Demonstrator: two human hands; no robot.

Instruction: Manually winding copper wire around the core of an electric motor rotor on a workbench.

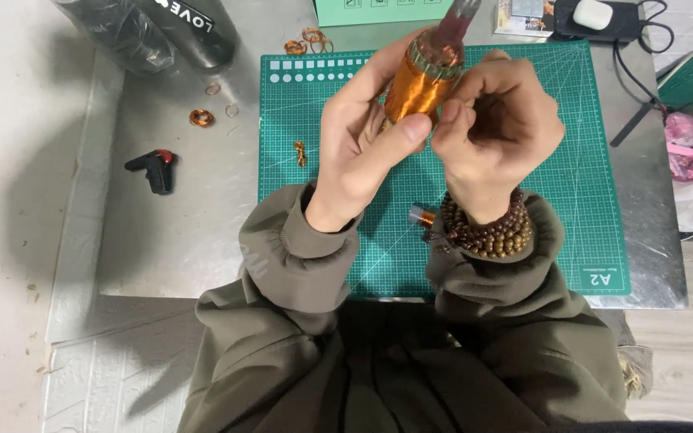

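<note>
I hold a motor armature (427,76) wound with shiny orange copper wire, its steel shaft pointing away from me, over a green cutting mat (595,192). My left hand (360,144) wraps the lower part of the winding, thumb pressed across its front. My right hand (497,124) is curled against the armature's right side, fingers folded toward the coil; a string of brown wooden beads circles that wrist. A small copper-wound part (421,215) lies on the mat just below my right wrist.
Copper wire scraps and coils (201,118) lie on the grey metal table, more loops (308,40) at the mat's far edge, one twist (300,152) on the mat. A black-and-red tool (154,168) sits left. A black bag (154,32) far left, white charger (593,14) far right.
</note>
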